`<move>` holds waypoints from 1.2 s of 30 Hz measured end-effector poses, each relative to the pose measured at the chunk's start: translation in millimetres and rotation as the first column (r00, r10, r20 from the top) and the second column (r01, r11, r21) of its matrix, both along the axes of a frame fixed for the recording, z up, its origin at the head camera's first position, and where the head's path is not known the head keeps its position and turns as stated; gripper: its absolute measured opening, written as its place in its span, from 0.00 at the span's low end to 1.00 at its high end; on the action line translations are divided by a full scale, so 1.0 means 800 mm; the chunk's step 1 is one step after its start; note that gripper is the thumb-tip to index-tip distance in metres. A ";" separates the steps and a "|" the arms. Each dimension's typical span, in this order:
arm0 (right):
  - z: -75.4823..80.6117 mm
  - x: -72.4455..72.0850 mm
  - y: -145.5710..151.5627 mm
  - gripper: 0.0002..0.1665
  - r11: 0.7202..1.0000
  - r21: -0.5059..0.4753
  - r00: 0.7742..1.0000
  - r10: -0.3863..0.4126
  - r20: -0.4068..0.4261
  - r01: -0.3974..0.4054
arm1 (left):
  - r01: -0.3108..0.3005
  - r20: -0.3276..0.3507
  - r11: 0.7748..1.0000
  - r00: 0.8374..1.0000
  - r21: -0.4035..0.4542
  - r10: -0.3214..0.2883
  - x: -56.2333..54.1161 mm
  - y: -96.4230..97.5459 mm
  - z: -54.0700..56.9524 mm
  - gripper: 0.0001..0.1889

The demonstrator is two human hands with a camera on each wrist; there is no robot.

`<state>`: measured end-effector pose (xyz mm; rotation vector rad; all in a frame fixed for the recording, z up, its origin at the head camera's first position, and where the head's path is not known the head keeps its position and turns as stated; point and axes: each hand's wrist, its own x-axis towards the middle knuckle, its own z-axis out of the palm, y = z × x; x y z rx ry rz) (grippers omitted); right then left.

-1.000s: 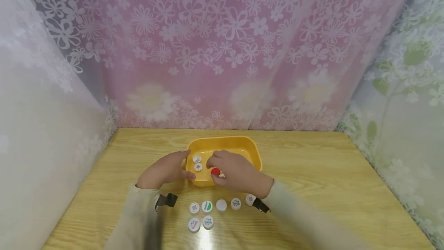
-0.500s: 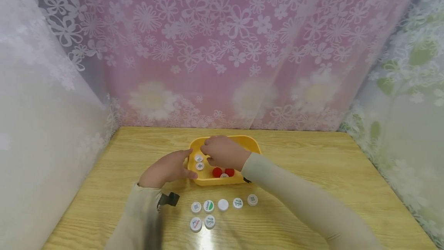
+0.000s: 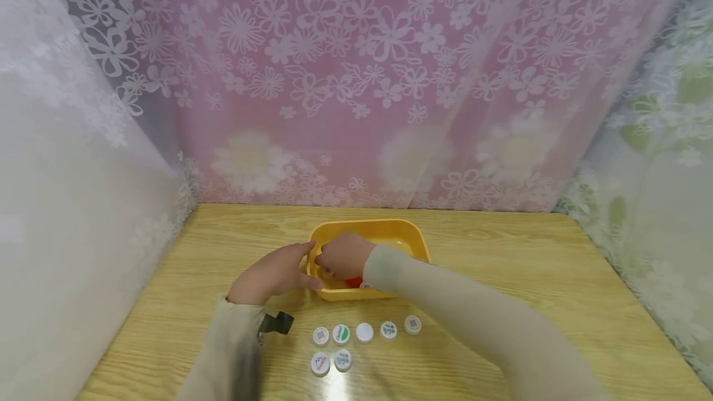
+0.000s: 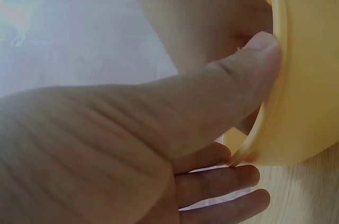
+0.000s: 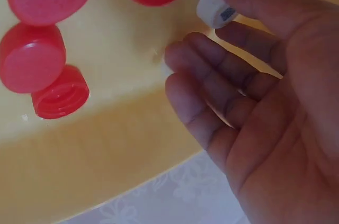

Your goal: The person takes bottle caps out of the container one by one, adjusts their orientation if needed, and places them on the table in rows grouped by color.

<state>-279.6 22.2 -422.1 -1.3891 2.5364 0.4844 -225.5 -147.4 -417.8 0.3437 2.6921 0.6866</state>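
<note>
My left hand [image 3: 273, 274] grips the left end of a yellow plastic basin [image 3: 328, 294]. In the left wrist view its thumb [image 4: 257, 60] lies on the basin's rim [image 4: 278, 1]. Inside the basin, at its left end, is my right hand [image 3: 346, 255]. In the right wrist view it pinches a white bottle cap [image 5: 214, 8] between thumb and index finger. Beside it in the basin lie several red bottle caps [image 5: 33, 57]. A sliver of something white shows behind the other fingertips. In the head view the right hand hides most of the caps.
On the wooden table [image 3: 490, 246], in front of the basin, white caps stand in two rows. A plain white cap [image 3: 364, 333] is in the longer row; a printed cap [image 3: 320, 364] is in the nearer row. Floral curtains [image 3: 356, 110] enclose the back and sides.
My right hand moved from the red caps up to the basin's far side, then down to the white caps at its left end. My left hand stays on the basin.
</note>
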 end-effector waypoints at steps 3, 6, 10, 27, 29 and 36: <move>-0.002 0.003 -0.001 0.07 1.000 0.015 1.000 -0.003 -0.001 0.003 | 0.000 -0.007 1.000 1.000 0.005 0.001 0.000 0.002 -0.001 0.48; -0.005 0.002 0.001 0.08 1.000 0.022 1.000 0.001 0.005 -0.001 | 0.003 -0.007 1.000 1.000 0.010 -0.003 0.000 0.003 -0.001 0.49; -0.003 -0.002 0.008 0.12 1.000 -0.003 0.999 -0.006 0.045 0.006 | -0.005 -0.001 1.000 1.000 0.009 0.005 0.000 0.004 0.000 0.49; 0.061 0.047 0.090 0.10 0.775 -0.591 0.974 0.169 -0.151 -0.226 | -0.007 0.000 0.999 1.000 -0.034 0.007 -0.002 0.002 0.003 0.50; 0.065 0.060 0.105 0.11 0.719 -0.653 0.970 0.156 -0.185 -0.240 | -0.021 0.003 0.999 1.000 -0.032 0.021 -0.002 0.003 0.002 0.50; 0.058 0.096 0.143 0.19 0.619 -0.741 0.958 0.067 -0.280 -0.260 | -0.044 0.004 0.999 0.999 -0.028 0.044 0.000 0.004 0.001 0.49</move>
